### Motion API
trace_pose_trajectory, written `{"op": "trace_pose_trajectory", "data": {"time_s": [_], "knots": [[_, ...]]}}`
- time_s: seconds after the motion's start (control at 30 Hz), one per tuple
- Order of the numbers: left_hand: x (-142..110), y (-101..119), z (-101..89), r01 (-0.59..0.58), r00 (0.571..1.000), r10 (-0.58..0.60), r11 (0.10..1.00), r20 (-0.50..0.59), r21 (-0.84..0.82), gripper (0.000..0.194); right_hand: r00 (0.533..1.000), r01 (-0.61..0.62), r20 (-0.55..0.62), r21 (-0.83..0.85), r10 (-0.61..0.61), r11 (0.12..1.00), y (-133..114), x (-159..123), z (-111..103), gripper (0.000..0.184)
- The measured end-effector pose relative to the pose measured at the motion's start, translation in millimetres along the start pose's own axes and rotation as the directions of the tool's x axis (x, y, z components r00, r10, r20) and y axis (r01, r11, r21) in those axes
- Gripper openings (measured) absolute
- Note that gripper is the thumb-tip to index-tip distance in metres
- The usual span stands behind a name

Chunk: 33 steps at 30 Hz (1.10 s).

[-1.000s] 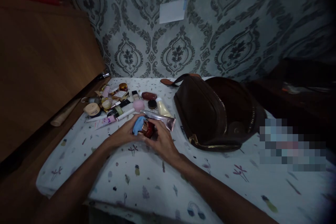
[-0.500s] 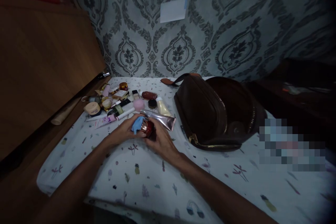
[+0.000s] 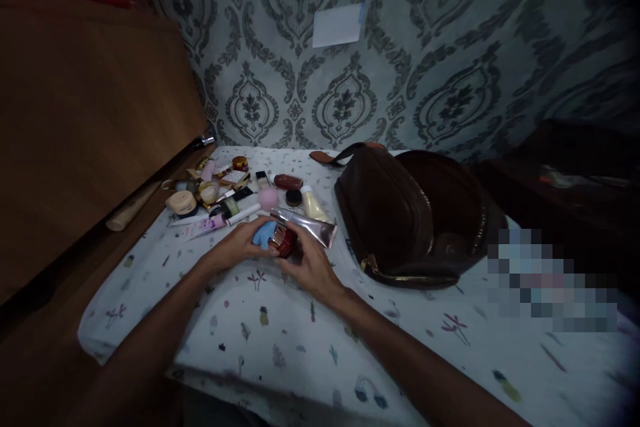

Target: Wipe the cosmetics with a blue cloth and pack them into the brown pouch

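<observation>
My right hand is closed around a small dark red jar with a shiny copper-coloured band, held low over the bed sheet. A bunched blue cloth is gripped by my left hand and pressed against the jar's left end. Just behind the hands lies a silvery pink tube. Beyond it are a cream tube, a small black-lidded pot and a pink round item. My fingers hide part of the jar.
Several cosmetics, including a beige jar and a lilac tube, cluster at the left. On the right a dark brown leather bag sits with its zip undone. A wooden cabinet borders the bed's left side; a patterned wall rises behind.
The blue cloth's hanging end has drawn up, and it now looks more bunched against the jar. The whole view has shifted slightly; the hands stay in nearly the same place.
</observation>
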State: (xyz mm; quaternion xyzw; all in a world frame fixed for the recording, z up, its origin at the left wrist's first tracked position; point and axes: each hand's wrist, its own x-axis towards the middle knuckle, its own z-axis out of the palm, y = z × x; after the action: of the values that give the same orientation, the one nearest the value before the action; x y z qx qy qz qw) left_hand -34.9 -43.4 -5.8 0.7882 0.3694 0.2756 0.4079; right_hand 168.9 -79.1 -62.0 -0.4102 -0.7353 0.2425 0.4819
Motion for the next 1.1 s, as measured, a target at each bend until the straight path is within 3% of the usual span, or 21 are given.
{"op": "trace_pose_trajectory", "data": {"time_s": [0.23, 0.4, 0.53, 0.8, 1.0, 1.1], "knots": [[-3, 2, 0.6, -0.023, 1.0, 0.023, 0.999, -0.016, -0.023, 0.061, 0.999, 0.04, -0.032, 0.027, -0.039, 0.999, 0, 4, 1, 0.067], [-2, 1, -1.3, 0.0, 1.0, 0.001, 0.998, 0.016, -0.066, 0.051, 0.999, -0.034, -0.008, 0.039, 0.034, 0.999, -1, 5, -3, 0.064], [-1, -3, -3.6, -0.016, 0.999, 0.014, 0.997, -0.037, -0.074, 0.048, 0.997, -0.072, -0.008, 0.051, 0.072, 0.996, 0, 6, -4, 0.067], [-5, 6, -2.8, -0.08, 0.99, 0.091, 0.992, -0.112, 0.098, 0.048, 0.997, -0.08, 0.011, 0.044, 0.079, 0.996, 3, 5, -4, 0.062], [-6, 5, 1.0, -0.145, 0.988, 0.154, 0.962, -0.021, 0.232, 0.067, 0.991, -0.124, -0.033, 0.119, 0.129, 0.985, 4, 6, -1, 0.061], [-6, 2, 2.6, -0.175, 0.981, 0.193, 0.94, -0.032, 0.294, 0.062, 0.988, -0.124, -0.075, 0.156, 0.136, 0.98, 4, 7, 1, 0.06]]}}
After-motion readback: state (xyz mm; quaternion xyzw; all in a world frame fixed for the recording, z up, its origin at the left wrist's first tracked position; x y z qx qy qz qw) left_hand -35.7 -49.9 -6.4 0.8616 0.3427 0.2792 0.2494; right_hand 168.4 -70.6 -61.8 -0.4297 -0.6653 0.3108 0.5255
